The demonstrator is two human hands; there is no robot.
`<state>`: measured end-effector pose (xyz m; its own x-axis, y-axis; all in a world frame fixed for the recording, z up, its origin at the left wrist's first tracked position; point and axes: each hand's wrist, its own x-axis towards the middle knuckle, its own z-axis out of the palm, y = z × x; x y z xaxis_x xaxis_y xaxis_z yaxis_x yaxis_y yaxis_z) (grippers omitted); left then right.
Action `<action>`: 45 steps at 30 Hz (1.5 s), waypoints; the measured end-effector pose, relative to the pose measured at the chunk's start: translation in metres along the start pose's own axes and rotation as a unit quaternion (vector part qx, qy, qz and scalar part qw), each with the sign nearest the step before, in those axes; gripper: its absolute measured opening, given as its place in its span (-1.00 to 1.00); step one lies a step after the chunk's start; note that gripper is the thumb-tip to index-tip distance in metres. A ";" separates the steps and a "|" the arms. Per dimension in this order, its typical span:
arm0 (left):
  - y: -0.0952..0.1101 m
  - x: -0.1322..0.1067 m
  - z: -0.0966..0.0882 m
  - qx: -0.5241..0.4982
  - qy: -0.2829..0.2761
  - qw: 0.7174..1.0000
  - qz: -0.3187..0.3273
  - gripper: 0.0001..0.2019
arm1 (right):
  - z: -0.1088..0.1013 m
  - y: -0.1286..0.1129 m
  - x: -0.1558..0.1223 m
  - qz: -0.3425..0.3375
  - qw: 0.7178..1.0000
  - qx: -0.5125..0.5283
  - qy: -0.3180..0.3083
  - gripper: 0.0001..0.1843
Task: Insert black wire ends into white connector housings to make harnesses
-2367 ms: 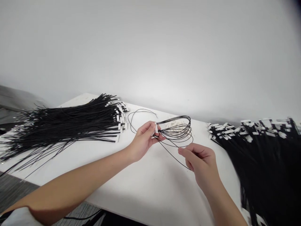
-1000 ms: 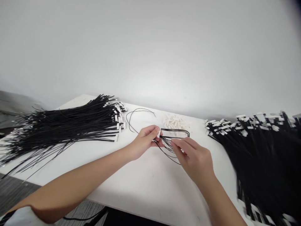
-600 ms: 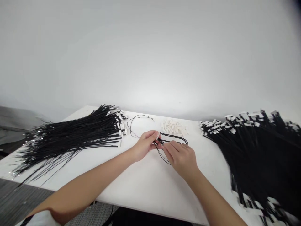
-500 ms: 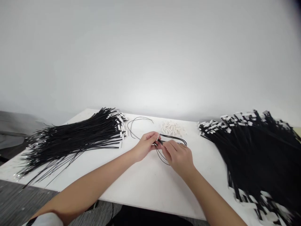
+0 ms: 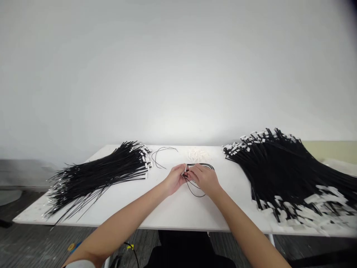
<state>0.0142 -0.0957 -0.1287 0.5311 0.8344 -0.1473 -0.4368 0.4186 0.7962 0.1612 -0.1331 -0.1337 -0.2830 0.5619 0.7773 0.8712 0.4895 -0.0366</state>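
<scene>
My left hand (image 5: 175,180) pinches a small white connector (image 5: 184,170) at the middle of the table. Close against it, my right hand (image 5: 205,179) has its fingers closed on the black wires (image 5: 198,195) that run from the connector. These wires curl into loops behind and below my right hand. My fingertips partly cover the spot where wires and connector meet. Just beyond my hands lies a small pile of white connectors (image 5: 197,155). Two or so loose black wires (image 5: 156,156) lie curved to its left.
A bundle of black wires with white connectors (image 5: 103,173) lies on the left of the white table (image 5: 178,217). A larger pile of black wires with white ends (image 5: 281,171) covers the right side. A pale wall (image 5: 178,74) rises behind the table.
My view has tilted up and turned a little right, so more floor and the right pile show. Both hands stay together on the connector and wires, the right one slightly closer to the left.
</scene>
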 end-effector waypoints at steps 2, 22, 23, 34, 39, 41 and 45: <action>-0.002 -0.002 0.000 -0.013 -0.005 1.000 -0.006 -0.78 | 0.000 -0.003 -0.002 -0.013 1.000 -0.013 0.014 -0.78; 0.015 -0.040 0.058 0.148 -0.036 0.988 0.019 -0.68 | -0.053 -0.008 -0.018 0.000 0.994 -0.045 0.098 -0.84; 0.019 -0.041 0.063 0.176 -0.035 0.983 0.030 -0.68 | -0.061 -0.007 -0.019 0.024 0.993 -0.044 0.105 -0.78; 0.049 -0.040 0.100 0.273 -0.022 0.934 0.231 -0.78 | -0.141 0.033 -0.013 0.387 0.698 0.511 0.320 -0.51; -0.002 -0.033 0.090 0.036 0.064 0.991 0.114 -0.79 | -0.198 0.062 -0.005 0.284 0.523 0.700 0.395 -0.57; -0.033 -0.040 0.096 0.016 0.057 0.996 0.064 -0.79 | -0.202 0.064 0.005 0.245 0.497 0.705 0.442 -0.60; -0.071 -0.051 0.112 -0.018 0.019 0.999 0.043 -0.79 | -0.171 0.049 0.019 0.351 0.589 0.627 0.371 -0.67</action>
<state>0.0991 -0.2080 -0.1119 0.4627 0.8806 -0.1022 -0.5051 0.3567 0.7859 0.2673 -0.2120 -0.0130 0.6280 0.7008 0.3384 -0.4422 0.6792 -0.5858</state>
